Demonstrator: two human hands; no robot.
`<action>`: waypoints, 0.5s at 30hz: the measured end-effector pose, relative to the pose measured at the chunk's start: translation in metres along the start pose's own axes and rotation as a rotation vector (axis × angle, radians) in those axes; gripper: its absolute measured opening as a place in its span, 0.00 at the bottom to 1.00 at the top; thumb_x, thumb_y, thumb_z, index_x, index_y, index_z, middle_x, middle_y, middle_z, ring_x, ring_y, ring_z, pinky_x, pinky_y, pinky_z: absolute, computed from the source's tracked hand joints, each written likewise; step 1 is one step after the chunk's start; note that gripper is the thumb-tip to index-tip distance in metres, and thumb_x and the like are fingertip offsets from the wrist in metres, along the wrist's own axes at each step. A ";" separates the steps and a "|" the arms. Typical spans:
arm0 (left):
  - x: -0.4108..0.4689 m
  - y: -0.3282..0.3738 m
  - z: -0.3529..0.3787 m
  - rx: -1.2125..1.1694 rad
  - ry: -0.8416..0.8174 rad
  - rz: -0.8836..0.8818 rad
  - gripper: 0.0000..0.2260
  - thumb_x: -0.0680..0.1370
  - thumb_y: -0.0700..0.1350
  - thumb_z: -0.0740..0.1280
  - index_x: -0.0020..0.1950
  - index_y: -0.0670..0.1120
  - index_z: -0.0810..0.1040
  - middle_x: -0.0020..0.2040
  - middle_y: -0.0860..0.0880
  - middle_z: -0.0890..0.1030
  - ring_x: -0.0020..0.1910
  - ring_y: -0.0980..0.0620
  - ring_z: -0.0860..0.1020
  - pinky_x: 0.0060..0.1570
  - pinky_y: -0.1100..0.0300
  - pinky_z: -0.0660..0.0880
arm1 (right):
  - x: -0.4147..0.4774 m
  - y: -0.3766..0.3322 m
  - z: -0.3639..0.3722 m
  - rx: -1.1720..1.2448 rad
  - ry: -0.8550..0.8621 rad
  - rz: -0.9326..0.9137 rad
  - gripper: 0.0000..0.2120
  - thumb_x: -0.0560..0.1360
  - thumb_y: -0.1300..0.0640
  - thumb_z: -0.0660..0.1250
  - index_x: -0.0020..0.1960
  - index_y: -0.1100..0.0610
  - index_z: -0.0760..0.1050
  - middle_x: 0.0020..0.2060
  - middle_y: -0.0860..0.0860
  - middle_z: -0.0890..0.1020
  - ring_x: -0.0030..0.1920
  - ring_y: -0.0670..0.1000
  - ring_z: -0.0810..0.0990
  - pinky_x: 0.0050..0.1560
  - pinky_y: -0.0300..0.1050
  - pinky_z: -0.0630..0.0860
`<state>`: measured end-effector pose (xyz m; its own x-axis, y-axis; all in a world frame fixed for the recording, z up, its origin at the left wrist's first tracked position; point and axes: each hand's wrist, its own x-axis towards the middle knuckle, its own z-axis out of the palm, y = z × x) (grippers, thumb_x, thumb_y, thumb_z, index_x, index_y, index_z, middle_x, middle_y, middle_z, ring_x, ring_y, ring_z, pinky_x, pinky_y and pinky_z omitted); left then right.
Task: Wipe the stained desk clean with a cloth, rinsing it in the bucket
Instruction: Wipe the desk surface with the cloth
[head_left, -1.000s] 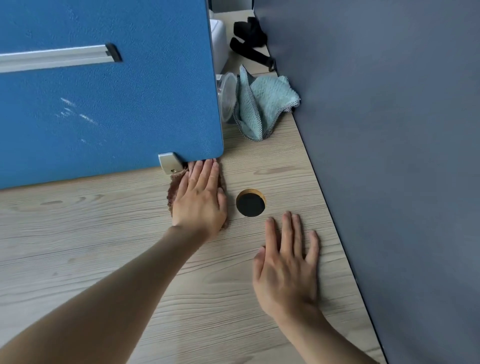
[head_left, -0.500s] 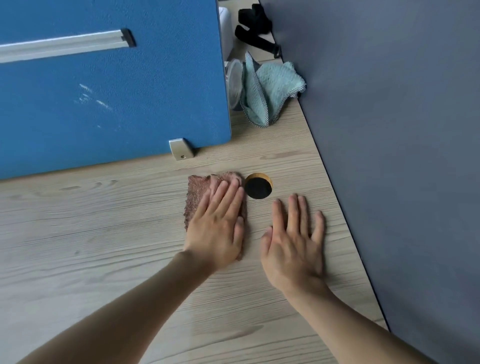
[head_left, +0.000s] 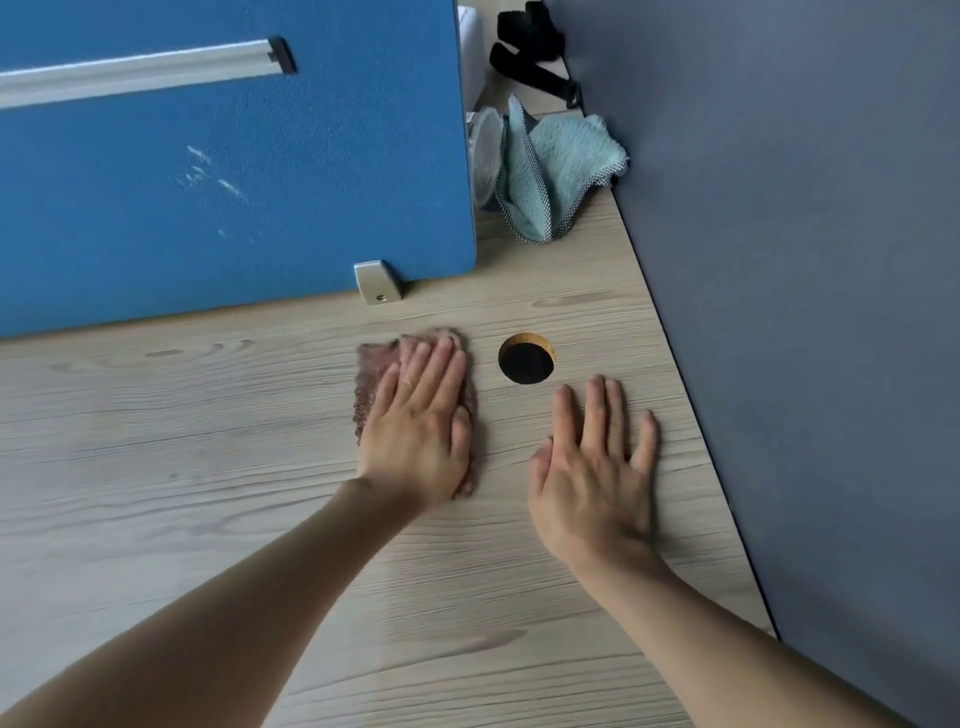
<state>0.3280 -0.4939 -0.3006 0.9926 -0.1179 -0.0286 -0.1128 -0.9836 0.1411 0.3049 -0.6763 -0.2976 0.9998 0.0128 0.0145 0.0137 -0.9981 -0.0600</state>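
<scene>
**Brown cloth pressed flat on the wood-grain surface**

The brown cloth is held down under the left hand, whose fingers are laid straight across it, not curled. It lies just left of a round cable hole, near a metal bracket at the foot of the blue partition. The right hand is spread flat on the bare surface, grasping nothing, just nearer than the hole. A teal cloth is bunched in the far corner against the grey partition, beside a clear container.
</scene>
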 end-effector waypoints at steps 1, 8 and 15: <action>0.005 0.001 0.000 -0.005 0.011 -0.060 0.30 0.81 0.54 0.43 0.82 0.47 0.52 0.82 0.49 0.49 0.81 0.51 0.44 0.79 0.49 0.46 | 0.001 0.000 0.000 0.001 0.005 0.004 0.30 0.77 0.49 0.48 0.76 0.56 0.68 0.76 0.62 0.65 0.78 0.60 0.59 0.75 0.67 0.52; -0.052 0.020 0.004 -0.010 0.000 0.076 0.27 0.82 0.52 0.48 0.81 0.46 0.56 0.81 0.49 0.53 0.81 0.51 0.48 0.78 0.48 0.50 | 0.000 0.002 -0.001 0.020 -0.033 -0.010 0.32 0.76 0.47 0.46 0.76 0.57 0.66 0.77 0.62 0.64 0.78 0.61 0.59 0.75 0.67 0.53; -0.043 0.022 0.004 -0.022 0.007 -0.035 0.29 0.81 0.53 0.46 0.82 0.47 0.55 0.82 0.50 0.53 0.81 0.52 0.47 0.79 0.50 0.48 | -0.052 0.017 -0.011 0.114 0.017 -0.157 0.29 0.75 0.48 0.51 0.73 0.54 0.71 0.76 0.57 0.66 0.78 0.58 0.61 0.74 0.69 0.54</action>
<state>0.2826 -0.5110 -0.2999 0.9962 -0.0824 -0.0274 -0.0770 -0.9838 0.1618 0.2535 -0.6945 -0.2880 0.9849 0.1658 0.0498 0.1720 -0.9707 -0.1681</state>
